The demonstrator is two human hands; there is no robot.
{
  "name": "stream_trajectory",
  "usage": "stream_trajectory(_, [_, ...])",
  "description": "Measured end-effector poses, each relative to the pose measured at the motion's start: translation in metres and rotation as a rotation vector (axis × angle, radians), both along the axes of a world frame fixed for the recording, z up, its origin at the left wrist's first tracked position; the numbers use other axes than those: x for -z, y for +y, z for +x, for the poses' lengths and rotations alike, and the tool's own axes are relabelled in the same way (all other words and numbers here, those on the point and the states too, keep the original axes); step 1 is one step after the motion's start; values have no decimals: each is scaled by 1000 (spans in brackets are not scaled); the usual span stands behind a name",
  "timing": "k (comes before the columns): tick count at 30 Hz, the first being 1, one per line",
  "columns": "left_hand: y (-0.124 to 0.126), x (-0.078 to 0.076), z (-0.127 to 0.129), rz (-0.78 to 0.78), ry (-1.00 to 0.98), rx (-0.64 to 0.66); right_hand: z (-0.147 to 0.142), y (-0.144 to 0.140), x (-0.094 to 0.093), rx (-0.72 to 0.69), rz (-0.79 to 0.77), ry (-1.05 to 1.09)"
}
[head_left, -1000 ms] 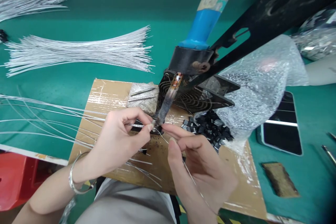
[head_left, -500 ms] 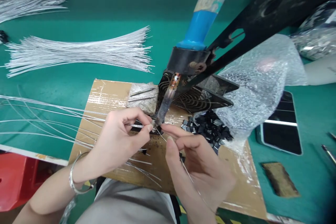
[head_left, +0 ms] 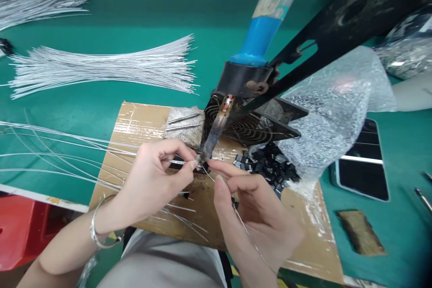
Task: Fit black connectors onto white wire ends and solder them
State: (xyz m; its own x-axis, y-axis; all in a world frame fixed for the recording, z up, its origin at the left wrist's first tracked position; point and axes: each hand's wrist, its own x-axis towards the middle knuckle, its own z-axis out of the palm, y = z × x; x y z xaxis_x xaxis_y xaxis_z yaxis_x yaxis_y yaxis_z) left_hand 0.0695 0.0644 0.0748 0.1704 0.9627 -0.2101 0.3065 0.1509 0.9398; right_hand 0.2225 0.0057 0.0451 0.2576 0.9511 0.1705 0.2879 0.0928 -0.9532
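Observation:
My left hand (head_left: 162, 177) pinches thin white wires (head_left: 124, 149) close to their right ends, right beneath the tip of a blue-handled soldering iron (head_left: 214, 135). Between the fingers of my right hand (head_left: 253, 216) runs a thin strand of solder wire (head_left: 242, 222), its upper end reaching toward the iron's tip. The iron hangs tilted in a black metal stand (head_left: 303, 49). Fingertips hide most of the meeting point of wires, solder and tip. Other white wires (head_left: 184, 218) lie loose below my left hand.
Small black pieces (head_left: 273, 166) lie heaped right of my hands, beside a bubble-wrap bag (head_left: 330, 112). A black fan (head_left: 256, 130) sits behind the iron. Cardboard (head_left: 118, 130) covers the green table. A wire bundle (head_left: 101, 69), a phone (head_left: 364, 162) and a brown pad (head_left: 361, 232) lie around.
Both hands hold almost the same pose at the iron's tip. The whole view has shifted very slightly; nothing has been let go.

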Motion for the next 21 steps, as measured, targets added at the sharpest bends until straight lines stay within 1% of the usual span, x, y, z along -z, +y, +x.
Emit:
stream_trajectory(14, [0, 0, 0, 8, 7, 1, -1, -1, -2, 16, 7, 10])
stream_trajectory(21, [0, 1, 0, -4, 44, -9, -2, 0, 2, 3, 15, -2])
